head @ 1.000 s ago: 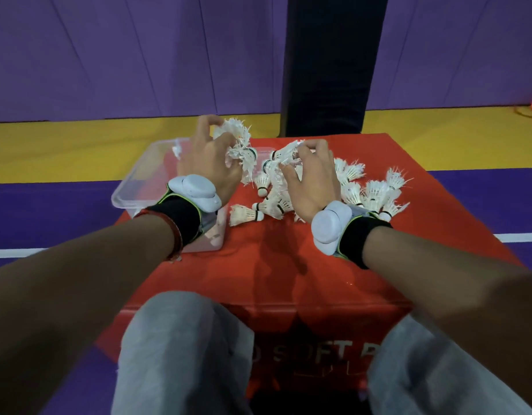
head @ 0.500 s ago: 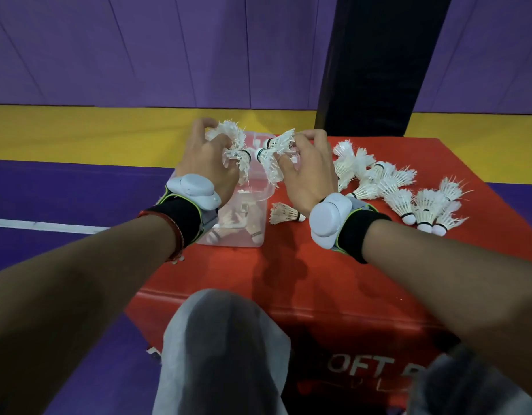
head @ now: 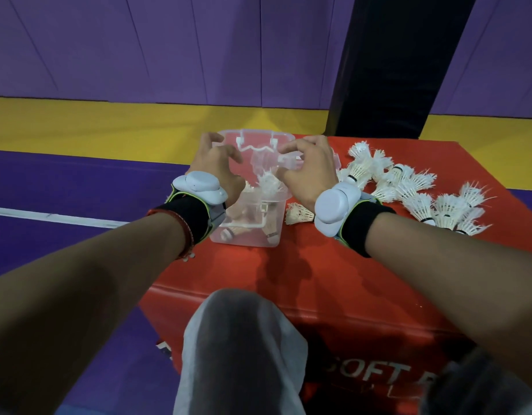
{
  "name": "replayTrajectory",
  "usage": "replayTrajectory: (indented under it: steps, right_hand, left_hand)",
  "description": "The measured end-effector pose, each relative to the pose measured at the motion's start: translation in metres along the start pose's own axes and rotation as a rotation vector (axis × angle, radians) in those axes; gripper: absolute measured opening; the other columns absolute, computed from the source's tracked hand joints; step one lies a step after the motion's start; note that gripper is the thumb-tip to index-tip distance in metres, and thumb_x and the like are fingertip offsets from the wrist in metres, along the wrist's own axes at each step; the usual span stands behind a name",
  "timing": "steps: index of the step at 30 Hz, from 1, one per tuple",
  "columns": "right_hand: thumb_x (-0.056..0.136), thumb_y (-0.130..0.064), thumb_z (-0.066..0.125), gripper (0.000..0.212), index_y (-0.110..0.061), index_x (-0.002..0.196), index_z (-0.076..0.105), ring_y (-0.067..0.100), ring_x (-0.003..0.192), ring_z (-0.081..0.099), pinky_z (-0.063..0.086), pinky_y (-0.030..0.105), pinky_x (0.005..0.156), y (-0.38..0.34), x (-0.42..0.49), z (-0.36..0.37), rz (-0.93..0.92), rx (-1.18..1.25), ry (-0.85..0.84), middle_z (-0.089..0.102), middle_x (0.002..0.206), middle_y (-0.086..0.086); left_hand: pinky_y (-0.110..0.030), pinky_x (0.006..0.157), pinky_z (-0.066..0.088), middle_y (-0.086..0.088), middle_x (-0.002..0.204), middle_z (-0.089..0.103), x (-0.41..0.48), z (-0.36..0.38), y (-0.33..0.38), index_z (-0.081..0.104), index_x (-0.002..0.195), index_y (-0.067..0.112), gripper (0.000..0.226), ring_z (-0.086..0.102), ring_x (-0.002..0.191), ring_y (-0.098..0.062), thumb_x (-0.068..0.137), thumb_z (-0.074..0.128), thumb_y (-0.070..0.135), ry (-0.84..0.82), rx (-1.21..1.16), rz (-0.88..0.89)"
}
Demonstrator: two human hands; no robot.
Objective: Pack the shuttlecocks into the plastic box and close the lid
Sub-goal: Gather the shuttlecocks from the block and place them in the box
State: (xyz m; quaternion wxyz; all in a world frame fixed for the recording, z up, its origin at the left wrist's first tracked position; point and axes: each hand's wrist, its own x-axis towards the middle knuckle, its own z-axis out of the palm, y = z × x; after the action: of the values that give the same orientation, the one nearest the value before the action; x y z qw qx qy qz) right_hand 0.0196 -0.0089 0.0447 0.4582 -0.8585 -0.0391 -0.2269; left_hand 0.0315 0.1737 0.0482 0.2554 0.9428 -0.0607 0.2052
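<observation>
A clear plastic box (head: 249,235) stands on the left part of the red soft block (head: 303,277). Several white shuttlecocks (head: 266,187) lie inside it. My left hand (head: 218,166) hovers over the box's left side, fingers spread and holding nothing. Over the right rim is my right hand (head: 306,169), its fingers also apart and holding nothing. One shuttlecock (head: 297,213) lies just right of the box, beside my right wrist. A row of several more shuttlecocks (head: 408,187) stretches across the block to the right.
A clear lid part (head: 288,158) shows behind the box near my right fingers. A black padded post (head: 387,67) rises behind the block. My grey-trousered knee (head: 240,339) is at the block's near edge. Purple and yellow floor lies to the left.
Both hands held bunches of shuttlecocks above the box; those now lie inside it and both hands have opened. The view has shifted left.
</observation>
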Motion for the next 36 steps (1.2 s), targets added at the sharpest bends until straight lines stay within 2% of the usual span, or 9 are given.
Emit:
replayTrajectory:
  steps: [5, 9, 14, 18, 22, 27, 30, 33, 36]
  right_hand:
    - [0.075, -0.015, 0.071, 0.023, -0.026, 0.096, 0.070, 0.013, 0.118, 0.047, 0.045, 0.025, 0.089, -0.004, -0.004, -0.002, 0.015, 0.008, -0.005, 0.044, 0.115, -0.008]
    - [0.075, -0.010, 0.064, 0.024, -0.026, 0.091, 0.070, 0.013, 0.114, 0.048, 0.049, 0.034, 0.085, -0.003, -0.008, -0.008, 0.016, -0.041, 0.011, 0.046, 0.113, -0.010]
    - [0.076, -0.005, 0.058, 0.027, -0.027, 0.088, 0.070, 0.003, 0.099, 0.045, 0.047, 0.029, 0.081, 0.000, -0.011, -0.024, 0.035, -0.045, 0.056, 0.046, 0.110, -0.012]
    - [0.078, -0.008, 0.060, 0.023, -0.027, 0.087, 0.069, 0.011, 0.111, 0.045, 0.045, 0.031, 0.077, 0.010, -0.014, -0.045, 0.030, -0.128, 0.078, 0.046, 0.112, -0.011]
    - [0.079, -0.007, 0.059, 0.024, -0.027, 0.087, 0.068, 0.013, 0.112, 0.045, 0.048, 0.034, 0.076, 0.021, -0.018, -0.066, 0.062, -0.167, 0.105, 0.047, 0.113, -0.009]
    - [0.080, -0.007, 0.059, 0.024, -0.025, 0.092, 0.069, 0.011, 0.110, 0.043, 0.038, 0.028, 0.070, 0.035, -0.025, -0.093, 0.072, -0.198, 0.122, 0.044, 0.112, -0.010]
    - [0.080, -0.006, 0.058, 0.025, -0.025, 0.090, 0.069, 0.011, 0.112, 0.043, 0.044, 0.032, 0.075, 0.045, -0.030, -0.107, 0.103, -0.213, 0.142, 0.046, 0.114, -0.008]
    - [0.079, -0.005, 0.058, 0.026, -0.027, 0.088, 0.068, 0.013, 0.113, 0.045, 0.050, 0.038, 0.076, 0.059, -0.034, -0.116, 0.131, -0.227, 0.168, 0.046, 0.113, -0.009]
    - [0.080, -0.005, 0.057, 0.024, -0.024, 0.088, 0.069, 0.015, 0.114, 0.045, 0.051, 0.040, 0.077, 0.071, -0.039, -0.123, 0.142, -0.221, 0.160, 0.047, 0.113, -0.006]
  left_hand:
    - [-0.020, 0.056, 0.035, 0.005, 0.137, 0.035, -0.004, 0.001, 0.001, 0.067, 0.098, 0.024, 0.031, 0.054, 0.086, -0.016, 0.069, 0.064, 0.011, -0.005, -0.017, -0.016]
    - [-0.026, 0.064, 0.043, 0.006, 0.136, 0.036, -0.005, 0.000, 0.007, 0.067, 0.100, 0.023, 0.027, 0.058, 0.089, -0.017, 0.074, 0.062, 0.017, 0.000, -0.031, -0.005]
    - [-0.033, 0.070, 0.052, 0.010, 0.132, 0.037, -0.006, -0.003, 0.024, 0.066, 0.097, 0.026, 0.025, 0.062, 0.089, -0.018, 0.074, 0.059, 0.024, 0.013, 0.004, 0.025]
    - [-0.030, 0.067, 0.052, 0.015, 0.131, 0.036, -0.007, -0.001, 0.042, 0.064, 0.095, 0.034, 0.027, 0.059, 0.096, -0.013, 0.071, 0.051, 0.035, -0.001, 0.059, 0.080]
    - [-0.024, 0.063, 0.035, 0.007, 0.138, 0.038, -0.009, 0.003, 0.074, 0.066, 0.103, 0.022, 0.024, 0.056, 0.088, -0.016, 0.081, 0.057, 0.023, -0.024, 0.058, 0.132]
    - [-0.027, 0.067, 0.035, 0.007, 0.135, 0.040, -0.011, 0.014, 0.104, 0.066, 0.103, 0.023, 0.022, 0.057, 0.093, -0.019, 0.083, 0.058, 0.022, -0.045, 0.042, 0.204]
    - [-0.027, 0.062, 0.037, 0.004, 0.130, 0.043, -0.012, 0.028, 0.119, 0.067, 0.101, 0.020, 0.020, 0.055, 0.087, -0.018, 0.082, 0.059, 0.018, -0.055, 0.031, 0.241]
    - [-0.033, 0.071, 0.051, 0.005, 0.122, 0.045, -0.013, 0.047, 0.128, 0.067, 0.093, 0.022, 0.018, 0.060, 0.091, -0.020, 0.079, 0.059, 0.015, -0.080, -0.032, 0.267]
    - [-0.029, 0.074, 0.047, 0.004, 0.121, 0.047, -0.018, 0.064, 0.131, 0.068, 0.095, 0.021, 0.020, 0.057, 0.092, -0.017, 0.079, 0.059, 0.012, -0.121, -0.052, 0.257]
